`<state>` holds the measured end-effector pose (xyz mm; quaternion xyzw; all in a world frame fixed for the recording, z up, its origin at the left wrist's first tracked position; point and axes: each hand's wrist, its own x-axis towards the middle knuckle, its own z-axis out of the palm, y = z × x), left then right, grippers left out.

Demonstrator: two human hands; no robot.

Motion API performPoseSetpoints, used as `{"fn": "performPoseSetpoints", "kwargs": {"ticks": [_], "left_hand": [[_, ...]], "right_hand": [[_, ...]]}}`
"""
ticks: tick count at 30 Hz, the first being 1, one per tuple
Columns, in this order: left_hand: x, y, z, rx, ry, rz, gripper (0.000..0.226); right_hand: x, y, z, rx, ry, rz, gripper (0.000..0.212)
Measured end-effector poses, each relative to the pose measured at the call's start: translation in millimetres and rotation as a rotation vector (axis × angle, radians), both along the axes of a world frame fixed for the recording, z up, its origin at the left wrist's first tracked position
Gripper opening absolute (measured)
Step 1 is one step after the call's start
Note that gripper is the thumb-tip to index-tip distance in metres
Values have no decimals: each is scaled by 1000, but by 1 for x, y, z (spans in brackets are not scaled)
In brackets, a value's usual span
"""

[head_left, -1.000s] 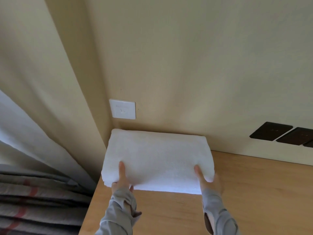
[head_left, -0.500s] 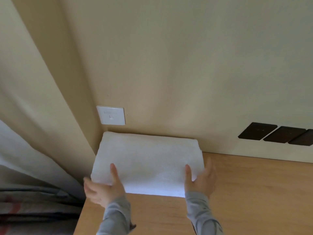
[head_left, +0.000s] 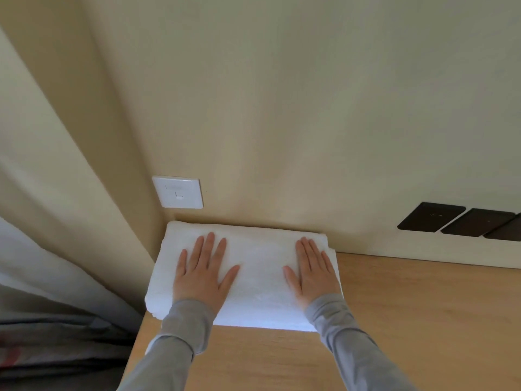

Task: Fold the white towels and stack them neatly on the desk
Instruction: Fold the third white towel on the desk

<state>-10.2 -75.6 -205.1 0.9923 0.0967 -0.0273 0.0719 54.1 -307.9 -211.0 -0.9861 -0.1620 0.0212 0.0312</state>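
Observation:
A folded white towel (head_left: 259,266) lies on the wooden desk (head_left: 408,311), pushed into the far left corner against the wall. A second folded layer shows at its right edge, so it looks like a stack. My left hand (head_left: 201,273) lies flat on the towel's left half, fingers straight and spread. My right hand (head_left: 313,270) presses flat on the right half, fingers straight and pointing toward the wall. Both grey sleeves reach in from the bottom.
A white wall switch (head_left: 178,192) sits just above the towel. Dark wall plates (head_left: 456,224) are set in the wall at the right. A pale curtain (head_left: 56,221) hangs at the left, with grey striped bedding (head_left: 50,348) below it beside the desk's left edge.
Both hands let go of the towel's front edge and moved on top of it, now lying flat with fingers straight. The towel has settled onto the desk in the corner.

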Motion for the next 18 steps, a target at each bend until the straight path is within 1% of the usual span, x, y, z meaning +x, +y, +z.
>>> {"fn": "performPoseSetpoints", "kwargs": {"ticks": [8,11,14,18], "left_hand": [[10,1,-4,24,7,0,77],[14,2,-2,5,20,11,74],[14,3,2,7,48,15,65],[13,2,11,22,102,9,67]], "right_hand": [[10,5,1,37,89,6,68],[13,6,5,20,133,1,68],[15,7,10,-5,169,11,67],[11,4,22,-4,191,43,67]]}}
